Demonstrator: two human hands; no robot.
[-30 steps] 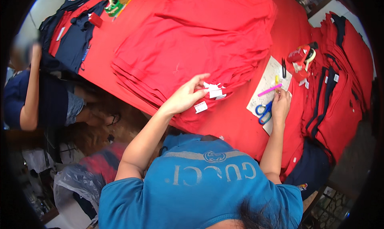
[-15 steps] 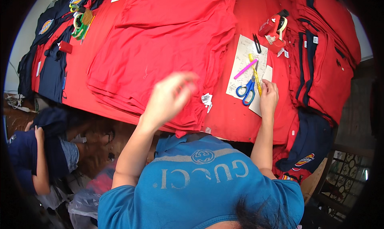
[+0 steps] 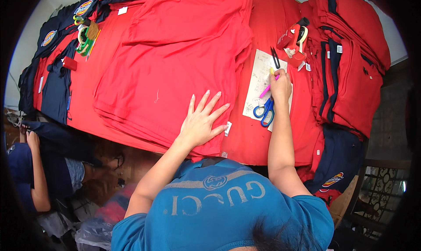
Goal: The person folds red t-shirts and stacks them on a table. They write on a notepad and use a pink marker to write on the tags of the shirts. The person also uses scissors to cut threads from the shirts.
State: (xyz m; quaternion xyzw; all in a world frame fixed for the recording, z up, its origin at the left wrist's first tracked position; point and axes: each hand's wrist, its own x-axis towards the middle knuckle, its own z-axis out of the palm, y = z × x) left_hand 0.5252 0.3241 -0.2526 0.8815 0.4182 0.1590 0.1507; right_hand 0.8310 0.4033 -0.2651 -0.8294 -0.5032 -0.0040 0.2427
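Observation:
My left hand [image 3: 200,121] lies flat, fingers spread, on the near right corner of a stack of red shirts [image 3: 175,67] on a red-covered table [image 3: 250,141]. A small white tag [image 3: 228,128] sticks out beside its fingertips. My right hand [image 3: 280,86] grips a pink and yellow pen [image 3: 268,88] over a white sheet of paper [image 3: 259,82] with handwriting. Blue-handled scissors [image 3: 264,112] rest on the paper just below that hand. A small black clipper [image 3: 275,57] lies at the paper's top.
A red tagging gun [image 3: 294,40] sits beyond the paper. Piles of red and navy garments [image 3: 346,71] fill the right side, more navy ones [image 3: 52,84] the left. Green and yellow tape holders [image 3: 85,34] lie at the far left. Another person [image 3: 39,172] sits low at left.
My left hand came down from mid-air and now rests flat on the shirt stack. My right hand moved up the paper and holds the pen above the scissors. The view shifted.

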